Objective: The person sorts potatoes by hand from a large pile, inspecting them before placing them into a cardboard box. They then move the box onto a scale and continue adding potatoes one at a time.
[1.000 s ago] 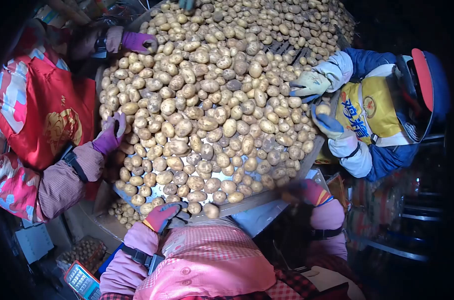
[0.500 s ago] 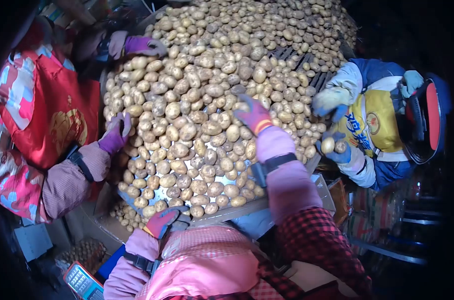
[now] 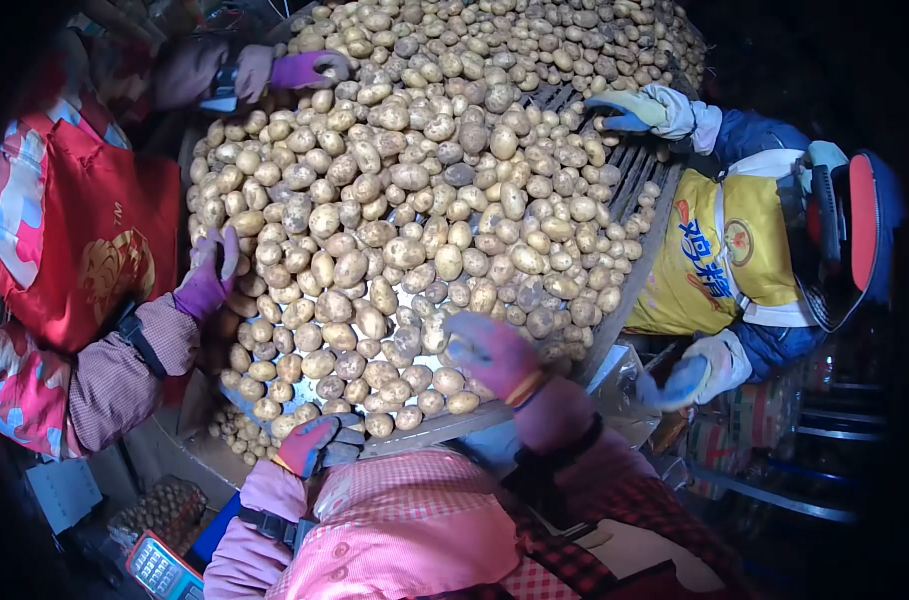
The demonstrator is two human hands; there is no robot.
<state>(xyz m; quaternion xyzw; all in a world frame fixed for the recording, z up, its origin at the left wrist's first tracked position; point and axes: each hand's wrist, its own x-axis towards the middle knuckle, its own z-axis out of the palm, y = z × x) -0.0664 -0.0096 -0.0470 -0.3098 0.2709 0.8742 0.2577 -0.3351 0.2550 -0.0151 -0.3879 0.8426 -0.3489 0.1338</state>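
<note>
Potatoes (image 3: 384,190) lie heaped over a slatted table, with a thinner layer near my side. My left hand (image 3: 319,443), in a pink and grey glove, rests at the near edge beside the lowest potatoes; its fingers are bent and what they hold, if anything, is hidden. Over the near right part of the heap is my right hand (image 3: 491,352), in a pinkish glove blurred by motion. Its fingers reach toward the potatoes, and whether it holds one is unclear.
A person in a red apron (image 3: 84,225) has both gloved hands at the left side. Another in a yellow apron (image 3: 729,250) stands right, one hand at the slats (image 3: 639,170). A net sack (image 3: 164,510) and a calculator (image 3: 159,568) are lower left.
My right hand has come back toward me, nearer the front edge. The right-hand person's hands have moved apart, one up to the slats and one down off the table. The view has shifted slightly.
</note>
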